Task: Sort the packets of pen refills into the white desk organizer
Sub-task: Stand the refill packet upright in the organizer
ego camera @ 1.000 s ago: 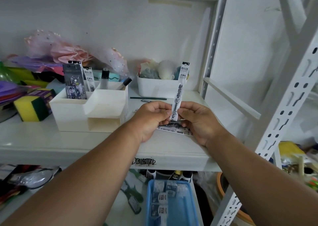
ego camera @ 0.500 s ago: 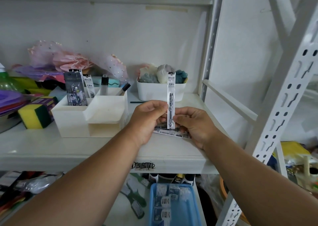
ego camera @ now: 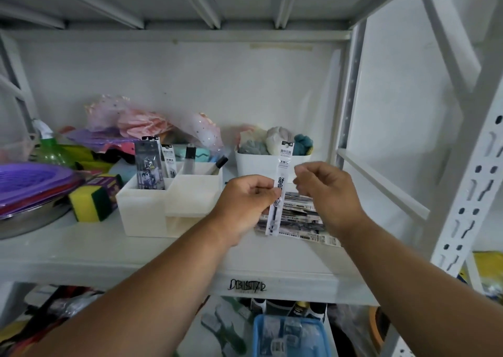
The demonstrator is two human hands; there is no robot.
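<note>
White metal shelf (ego camera: 81, 250) | left hand (ego camera: 245, 204) pinches upright narrow refill packet (ego camera: 279, 190) | right hand (ego camera: 326, 193) loosely curled, empty | white plastic desk organizer (ego camera: 152, 209) lies left, nearer left hand

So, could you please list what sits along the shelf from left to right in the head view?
Purple plates → yellow-green sponge → white desk organizer → left hand → held refill packet → right hand.

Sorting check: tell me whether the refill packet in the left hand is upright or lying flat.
Upright. The refill packet stands nearly vertical, pinched mid-length by the left hand, header end up, above the flat pile of packets.
</note>
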